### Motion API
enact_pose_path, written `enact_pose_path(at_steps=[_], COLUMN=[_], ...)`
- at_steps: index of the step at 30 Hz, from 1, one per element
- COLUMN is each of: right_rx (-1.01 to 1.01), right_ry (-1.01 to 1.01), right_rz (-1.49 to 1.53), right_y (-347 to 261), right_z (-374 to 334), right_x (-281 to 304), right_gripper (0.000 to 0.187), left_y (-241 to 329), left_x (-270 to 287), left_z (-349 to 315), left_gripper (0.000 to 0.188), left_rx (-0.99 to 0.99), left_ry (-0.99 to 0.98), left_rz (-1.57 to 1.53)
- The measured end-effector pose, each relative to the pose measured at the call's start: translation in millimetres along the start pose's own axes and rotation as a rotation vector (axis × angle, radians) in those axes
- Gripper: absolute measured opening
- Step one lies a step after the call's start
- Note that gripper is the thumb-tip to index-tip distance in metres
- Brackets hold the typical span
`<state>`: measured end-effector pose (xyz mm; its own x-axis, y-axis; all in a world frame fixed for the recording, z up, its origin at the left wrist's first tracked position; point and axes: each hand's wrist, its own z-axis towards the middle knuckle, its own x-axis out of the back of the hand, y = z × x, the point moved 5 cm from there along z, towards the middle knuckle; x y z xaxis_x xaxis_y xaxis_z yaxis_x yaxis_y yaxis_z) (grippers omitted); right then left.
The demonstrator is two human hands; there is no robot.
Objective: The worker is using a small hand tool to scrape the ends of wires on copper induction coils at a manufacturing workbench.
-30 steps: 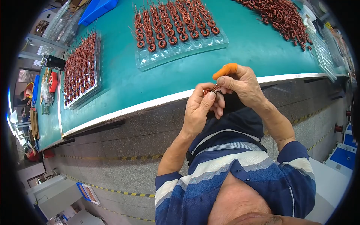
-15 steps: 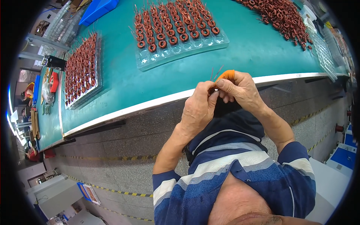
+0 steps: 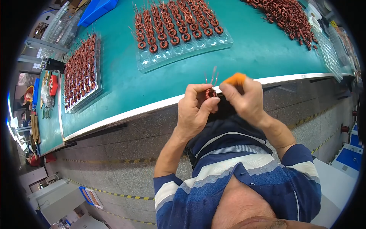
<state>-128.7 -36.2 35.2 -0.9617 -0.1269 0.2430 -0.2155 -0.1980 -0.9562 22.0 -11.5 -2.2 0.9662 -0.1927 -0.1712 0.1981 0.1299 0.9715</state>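
Observation:
In front of the table edge, my left hand (image 3: 192,105) pinches a small ring-shaped coil (image 3: 209,93) wound with reddish copper wire. Loose wire ends (image 3: 214,72) stick up from the top of the coil. Just right of it, my right hand (image 3: 247,101) is curled closed, an orange cover (image 3: 235,78) on one of its fingers. A small gap separates that hand from the coil body. Whatever its fingertips may hold is too small to make out. Beyond the hands, a clear plastic tray (image 3: 179,57) carries rows of similar upright coils (image 3: 173,26).
On the green table (image 3: 126,91), a second tray of coils (image 3: 81,72) stands at left. A heap of reddish rings (image 3: 284,19) lies at the far right, beside clear empty trays (image 3: 328,57). A blue bin (image 3: 98,11) sits at the back left; the white table edge (image 3: 152,105) runs before me.
My hands, together on the coil before, have come apart. The right hand has drawn off it, while the left still grips it, slightly further left, and the coil now shows clearly.

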Motion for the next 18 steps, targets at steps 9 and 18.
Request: enact_pose_path(at_steps=[9, 18], right_rx=[0.246, -0.115], right_ry=[-0.049, -0.156], right_rz=[-0.125, 0.269], right_y=[-5.9, 6.9], right_z=[5.8, 8.0], right_x=[-3.3, -12.1], right_gripper=[0.015, 0.019], left_y=[-4.6, -17.7], left_x=[-6.3, -6.2], left_z=[-0.2, -6.2], left_gripper=[0.023, 0.021], left_rx=[-0.091, -0.049], left_ry=[0.033, 0.053], left_rz=[0.050, -0.260])
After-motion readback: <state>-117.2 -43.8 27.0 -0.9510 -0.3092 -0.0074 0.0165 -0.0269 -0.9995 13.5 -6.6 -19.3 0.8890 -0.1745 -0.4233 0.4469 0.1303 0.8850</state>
